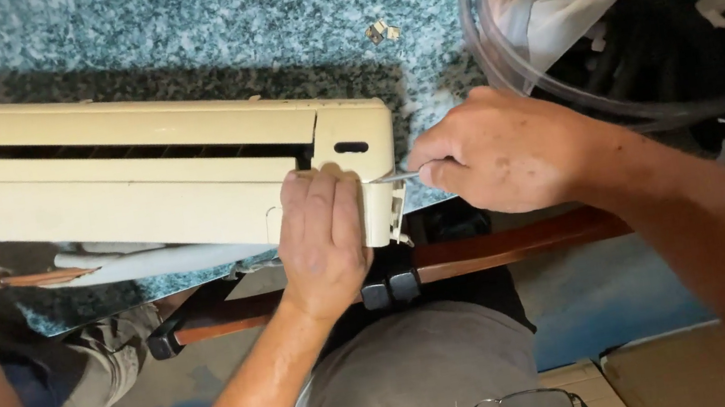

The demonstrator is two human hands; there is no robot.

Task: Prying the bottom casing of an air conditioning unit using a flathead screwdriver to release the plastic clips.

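A speckled green-grey stone countertop [163, 23] fills the upper frame, its near edge running under a long cream plastic air-conditioner housing [119, 173] that lies across it from 9 o'clock toward centre. The housing's right end overhangs that edge, with open counter just beyond at 3 o'clock. At 1 o'clock sits a clear round plastic tub [505, 67] lined with torn white tape, close to the right wrist. The left hand [322, 238], at 6 o'clock of the housing's end, lies flat with fingers pressed against the smooth end cap. The right hand [500, 159] is closed around a thin metal tool [397, 176], its tip touching the cap's corner. Two tiny metal clips [383, 32] lie at 12 o'clock.
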